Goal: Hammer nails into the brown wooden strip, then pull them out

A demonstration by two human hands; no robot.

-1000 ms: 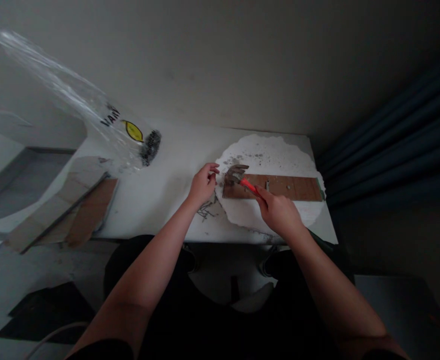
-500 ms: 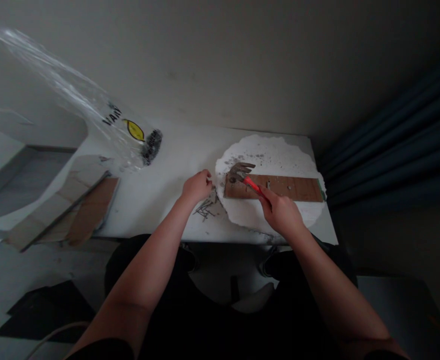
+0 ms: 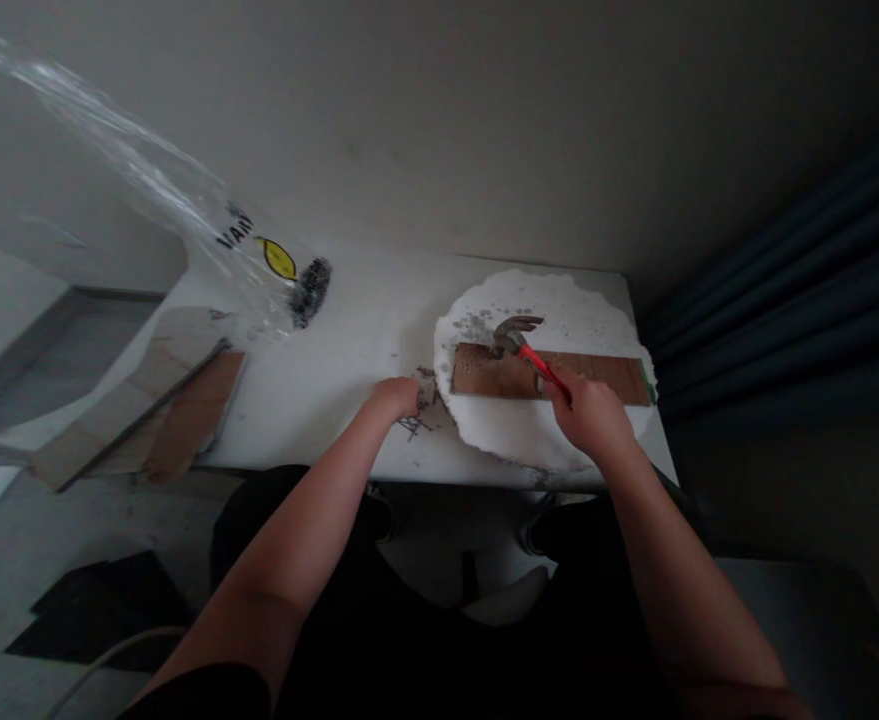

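Note:
My right hand [image 3: 595, 412] is wrapped round the red handle of a claw hammer [image 3: 515, 338]. The hammer's dark metal head is over the left half of a brown wooden board [image 3: 473, 372], which lies on a rough-edged white sheet [image 3: 499, 425]. On the table to the left of that sheet, my left hand [image 3: 398, 397] is at a small heap of nails [image 3: 413, 426]. Its fingers are curled in and mostly hidden, and what they pinch does not show. Grey crumbs and dark bits lie around the board's left end.
A clear plastic bag [image 3: 280, 258] with a yellow print stands at the table's back left. Several wood pieces [image 3: 197, 412] lean over the left edge. A white table [image 3: 364, 300] meets the wall behind, and a dark curtain [image 3: 791, 240] hangs at the right.
The hammer and my right hand have moved right along the board. My left hand has come down toward me, onto the nails, with its fingers curled in.

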